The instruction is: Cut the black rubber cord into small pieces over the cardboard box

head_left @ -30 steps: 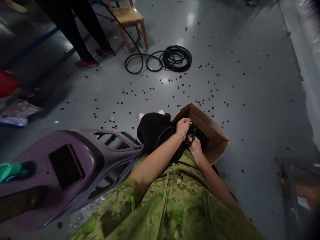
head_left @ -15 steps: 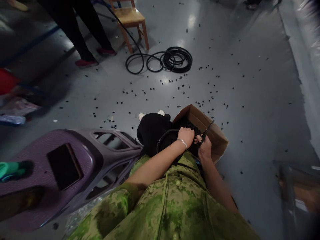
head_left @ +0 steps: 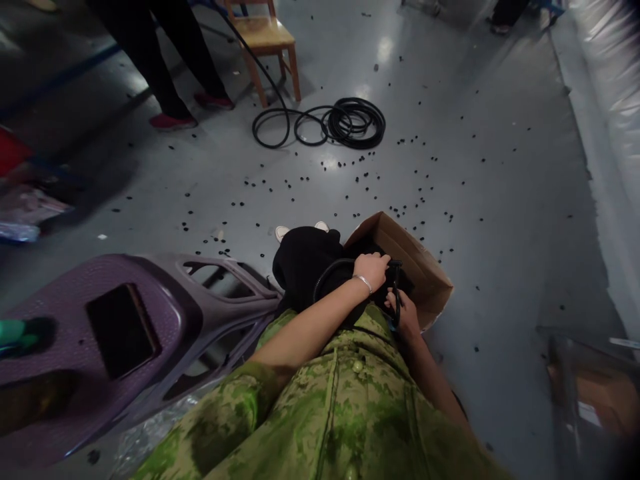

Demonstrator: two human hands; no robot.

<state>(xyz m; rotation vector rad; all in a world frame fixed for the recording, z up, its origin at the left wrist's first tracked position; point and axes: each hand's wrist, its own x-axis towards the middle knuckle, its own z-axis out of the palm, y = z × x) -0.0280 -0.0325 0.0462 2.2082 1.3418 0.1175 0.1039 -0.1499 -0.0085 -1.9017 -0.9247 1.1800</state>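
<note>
My left hand (head_left: 371,270) is closed around a black hose (head_left: 327,270), which curves over my dark trouser leg. A short end of it sticks out past my fingers. In my right hand (head_left: 405,317) is a pair of black scissors (head_left: 397,293), with the blades up near the hose end; whether they touch it I cannot tell. Both hands are over an open cardboard box (head_left: 425,267) beside my knee, with dark pieces inside that are hard to make out.
A purple stool (head_left: 170,287) at left carries a phone (head_left: 123,330) and a green object (head_left: 13,333). Ahead lie a coiled black hose (head_left: 357,123) and many small black pieces on the floor. A wooden chair (head_left: 265,33) and a person's legs (head_left: 170,60) stand beyond.
The scissors have swung from pointing up and right to nearly upright, with their blades now close to the hose end. My right hand has moved slightly down; my left hand keeps its grip.
</note>
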